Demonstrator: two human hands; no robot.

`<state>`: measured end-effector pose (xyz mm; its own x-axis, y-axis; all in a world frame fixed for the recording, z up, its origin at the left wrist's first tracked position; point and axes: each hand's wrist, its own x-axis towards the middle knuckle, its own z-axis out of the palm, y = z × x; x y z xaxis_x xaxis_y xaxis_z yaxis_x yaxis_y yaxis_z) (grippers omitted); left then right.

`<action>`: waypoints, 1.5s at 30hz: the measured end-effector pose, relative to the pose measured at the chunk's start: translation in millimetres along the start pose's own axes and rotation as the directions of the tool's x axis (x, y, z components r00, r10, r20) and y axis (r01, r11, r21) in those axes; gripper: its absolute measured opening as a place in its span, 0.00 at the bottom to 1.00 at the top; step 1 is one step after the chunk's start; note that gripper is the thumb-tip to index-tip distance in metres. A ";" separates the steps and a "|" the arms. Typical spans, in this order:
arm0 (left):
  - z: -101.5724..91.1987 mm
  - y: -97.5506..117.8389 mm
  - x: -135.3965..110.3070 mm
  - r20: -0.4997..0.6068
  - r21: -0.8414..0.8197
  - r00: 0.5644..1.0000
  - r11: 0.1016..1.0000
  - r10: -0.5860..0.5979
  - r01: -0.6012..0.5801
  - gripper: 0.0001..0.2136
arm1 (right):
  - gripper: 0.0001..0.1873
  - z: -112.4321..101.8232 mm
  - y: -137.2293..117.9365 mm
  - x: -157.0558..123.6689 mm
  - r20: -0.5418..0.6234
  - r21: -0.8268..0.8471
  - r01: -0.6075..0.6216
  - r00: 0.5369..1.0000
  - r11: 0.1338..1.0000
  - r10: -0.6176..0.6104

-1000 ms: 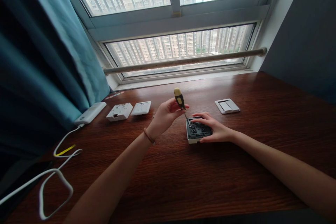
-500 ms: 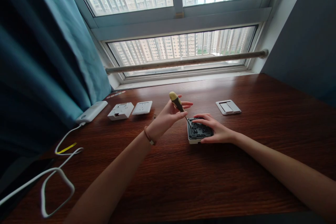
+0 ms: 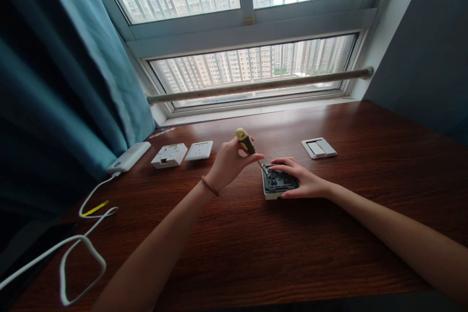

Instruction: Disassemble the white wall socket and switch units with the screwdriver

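My left hand is closed around a screwdriver with a yellow and dark handle. Its thin shaft slants down to the right, and the tip meets the left part of a dark grey switch base that sits on a white box. I cannot make out the screw under the tip. My right hand grips the base and box from the right, fingers on the far side and thumb on the near side. Right of it lies a white switch plate with rocker keys.
On the left of the brown wooden table are a white mounting box and a white socket plate. Farther left, a white power block trails a white cable with a yellow tie. A blue curtain hangs there.
The fingers of my left hand have curled from spread to closed around the screwdriver handle, and the wrist has turned. The tip and my right hand keep their places on the switch base.
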<state>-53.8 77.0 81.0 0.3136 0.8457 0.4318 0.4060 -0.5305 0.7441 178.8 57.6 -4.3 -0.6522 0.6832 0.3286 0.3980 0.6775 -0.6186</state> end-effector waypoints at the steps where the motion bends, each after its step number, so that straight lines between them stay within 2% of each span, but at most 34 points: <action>1: 1.0 -1.7 -0.2 -0.052 0.091 0.998 0.996 0.027 -0.022 0.18 | 0.38 0.0 0.0 -0.1 0.000 0.003 -0.001 1.000 1.000 0.001; 2: 2.0 -3.0 -0.5 -0.077 0.137 0.996 0.990 0.046 -0.035 0.18 | 0.38 -0.1 0.0 -0.1 -0.003 0.006 -0.002 1.000 1.000 0.002; 4: 3.2 -3.8 -0.8 -0.057 0.092 0.998 0.995 0.036 -0.031 0.18 | 0.38 -0.1 0.0 -0.1 -0.006 0.006 -0.001 1.000 1.000 0.001; 8: 0.9 1.3 -1.0 0.168 -0.235 0.984 0.967 -0.059 0.098 0.23 | 0.38 0.5 0.7 0.0 -0.002 0.000 -0.002 1.000 1.000 0.002; 11: -3.9 7.1 -1.2 0.327 -0.442 0.944 0.878 -0.035 0.186 0.24 | 0.38 0.7 0.7 0.2 -0.001 -0.001 0.002 1.000 1.000 -0.002; 13: -6.2 9.9 -1.2 0.374 -0.504 0.927 0.837 -0.009 0.211 0.23 | 0.39 0.5 0.4 0.4 -0.002 0.000 0.001 1.000 1.000 -0.001; 16: -6.3 10.3 -0.9 0.371 -0.500 0.929 0.842 -0.001 0.201 0.22 | 0.38 0.3 -0.1 0.4 -0.003 0.002 -0.004 1.000 1.000 0.004; 19: -3.2 6.0 -0.7 0.299 -0.399 0.954 0.908 -0.006 0.131 0.19 | 0.39 0.3 0.0 0.1 -0.004 -0.003 -0.003 1.000 1.000 0.002; 21: -0.8 1.6 -1.0 0.170 -0.212 0.985 0.976 -0.007 0.044 0.18 | 0.39 0.4 0.2 0.0 -0.002 -0.002 -0.005 1.000 1.000 0.005; 23: 1.5 -2.1 -1.9 0.037 0.026 0.999 0.999 0.026 -0.027 0.16 | 0.39 0.5 0.3 0.0 0.002 0.003 -0.010 1.000 1.000 0.010; 24: 2.7 -3.3 -2.4 -0.001 0.116 0.999 0.992 0.053 -0.052 0.15 | 0.38 0.4 0.4 0.0 0.003 0.005 -0.011 1.000 1.000 0.010; 26: 4.9 -3.7 -3.3 -0.020 0.176 0.996 0.981 0.086 -0.081 0.14 | 0.39 0.4 0.5 0.0 0.002 0.006 -0.006 1.000 1.000 0.006; 29: 7.2 0.4 -3.7 0.021 0.036 1.000 0.999 0.020 -0.021 0.17 | 0.38 0.3 0.5 0.0 -0.004 0.000 0.002 1.000 1.000 -0.002; 31: 7.1 4.8 -3.2 0.105 -0.117 0.991 0.988 -0.085 0.097 0.19 | 0.38 0.3 0.4 -0.1 -0.003 -0.003 0.000 1.000 1.000 -0.001; 33: 5.8 8.5 -2.6 0.196 -0.267 0.968 0.941 -0.159 0.209 0.20 | 0.38 0.4 0.3 -0.2 -0.001 -0.005 -0.003 1.000 1.000 0.003; 35: 3.5 10.7 -1.9 0.249 -0.391 0.953 0.883 -0.172 0.262 0.20 | 0.38 0.6 0.3 -0.3 0.001 -0.008 -0.003 1.000 1.000 0.003; 38: 0.4 11.5 -1.3 0.298 -0.511 0.945 0.815 -0.133 0.275 0.20 | 0.39 0.9 0.5 -0.4 0.001 -0.013 -0.003 1.000 1.000 0.003; 42: 0.4 9.0 -2.0 0.328 -0.511 0.940 0.820 -0.092 0.259 0.17 | 0.39 0.5 0.0 -0.2 0.003 -0.019 0.001 1.000 1.000 -0.001; 44: 2.4 5.2 -2.9 0.279 -0.417 0.955 0.882 -0.105 0.219 0.17 | 0.39 0.1 -0.5 -0.3 0.003 -0.021 0.000 1.000 1.000 0.000; 45: 3.6 2.9 -3.4 0.216 -0.333 0.970 0.926 -0.111 0.180 0.17 | 0.38 0.0 -0.8 -0.4 0.003 -0.021 -0.001 1.000 1.000 0.002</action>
<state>-50.6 72.4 79.9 0.4446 0.8668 0.2257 0.1468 -0.3191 0.9363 178.7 56.8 -3.9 -0.6534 0.6834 0.3256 0.4124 0.6821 -0.6039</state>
